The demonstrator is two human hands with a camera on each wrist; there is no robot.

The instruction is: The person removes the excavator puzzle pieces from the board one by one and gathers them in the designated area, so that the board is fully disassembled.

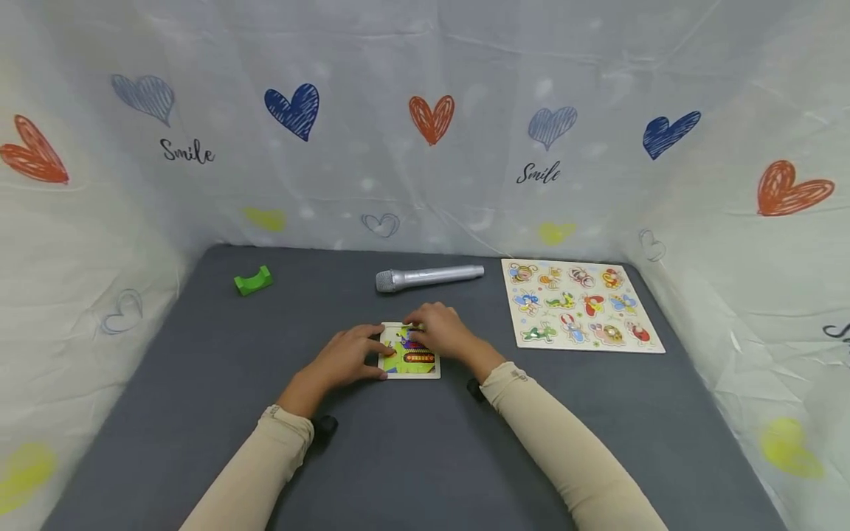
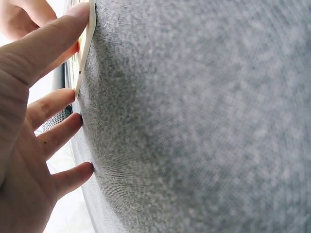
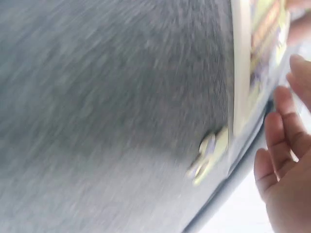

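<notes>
A small square picture puzzle board lies on the dark table, bright green with an orange-and-purple vehicle and a pale wooden rim. My left hand holds its left side, thumb at the near corner and a finger at the far corner, index over the picture. Spread fingers touch rim and table in the left wrist view. Above the board's far right part is my right hand, fingers loosely bent with no held thing visible. In the blurred right wrist view, a flat yellowish piece lies beside the board; my right hand hides it from the head view.
Behind the board lies a silver microphone. A larger wooden puzzle board with insect pictures lies at the back right. A green curved block stands at the back left. White curtains with printed hearts enclose the table's back and sides.
</notes>
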